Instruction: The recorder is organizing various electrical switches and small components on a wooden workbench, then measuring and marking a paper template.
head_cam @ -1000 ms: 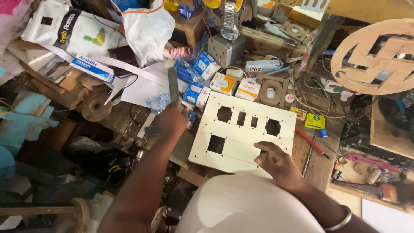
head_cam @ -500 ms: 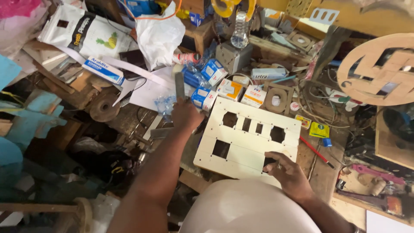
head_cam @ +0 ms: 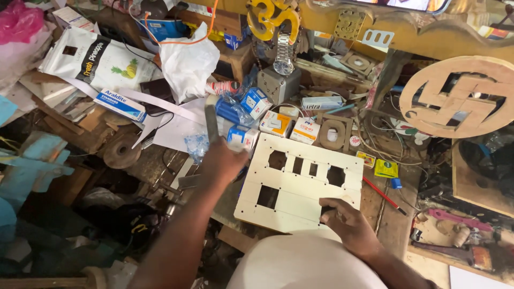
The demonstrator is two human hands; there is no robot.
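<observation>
A cream panel [head_cam: 300, 184] with several square and round cut-outs lies flat on the cluttered wooden bench. My right hand [head_cam: 348, 227] presses on its near right corner, fingers bent over the edge. My left hand [head_cam: 222, 160] is at the panel's left edge and grips a flat grey metal file [head_cam: 211, 120] that points up and away from me. My knee in pale cloth [head_cam: 305, 265] sits just below the panel.
Small cardboard boxes [head_cam: 276, 124] crowd the bench behind the panel. A round wooden cut-out [head_cam: 460, 96] stands at right, a white plastic bag [head_cam: 187, 61] at the back left. A red pencil [head_cam: 383, 195] lies right of the panel. Blue rags [head_cam: 29, 160] sit at left.
The view has shifted upward, so the panel sits lower in the frame. My left hand with the file has stayed at the panel's left edge; my right hand still holds the corner.
</observation>
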